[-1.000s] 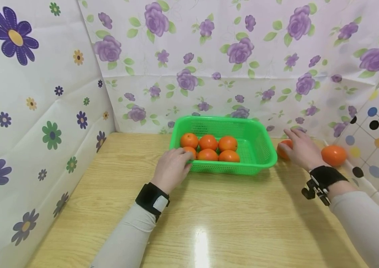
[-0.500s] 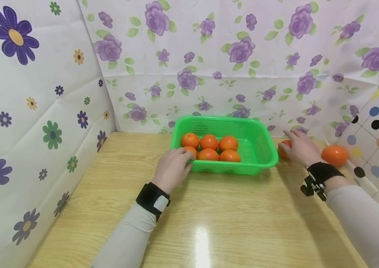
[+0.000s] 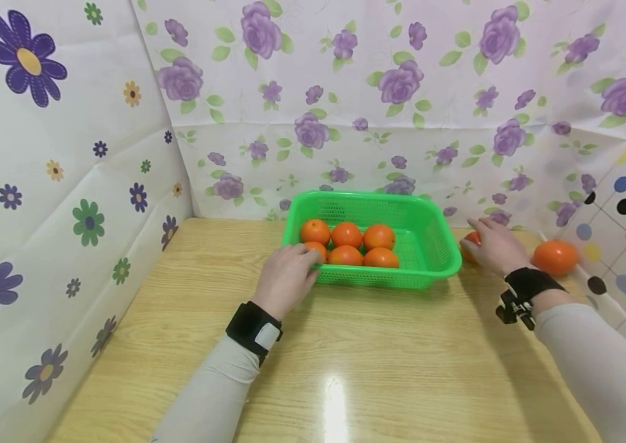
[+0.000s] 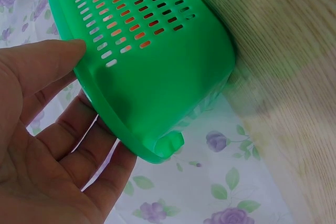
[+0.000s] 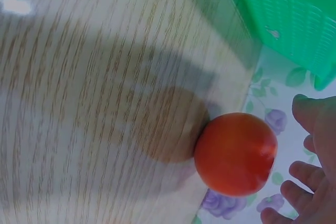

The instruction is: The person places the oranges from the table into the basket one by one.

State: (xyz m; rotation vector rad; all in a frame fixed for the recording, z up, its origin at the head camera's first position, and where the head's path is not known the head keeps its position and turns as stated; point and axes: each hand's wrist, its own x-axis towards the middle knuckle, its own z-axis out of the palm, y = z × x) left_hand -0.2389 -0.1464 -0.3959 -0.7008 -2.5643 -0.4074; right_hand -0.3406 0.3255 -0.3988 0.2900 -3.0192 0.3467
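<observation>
A green plastic basket (image 3: 440, 246) with perforated walls holds several orange-red tomatoes (image 3: 346, 235). My left hand (image 3: 285, 277) grips the basket's near left rim. In the left wrist view, its thumb (image 4: 58, 59) lies on the outer side of the rim and the fingers reach over to the inner side. My right hand (image 3: 497, 247) hovers over a single tomato (image 3: 470, 246) just right of the basket, partly covering it in the head view. The right wrist view shows that tomato (image 5: 236, 154) on the table, with the spread fingers (image 5: 302, 195) apart from it.
Another tomato (image 3: 555, 257) lies farther right, behind the right wrist and near the dotted side sheet (image 3: 623, 246). The wooden table (image 3: 379, 357) ends at a flowered backdrop (image 3: 224, 147). A flower-print sheet (image 3: 69, 246) borders the left side.
My right hand has shifted slightly to the left over the tomato, its wrist tilting a little. The left hand stays on the basket rim, and the tomatoes have not moved.
</observation>
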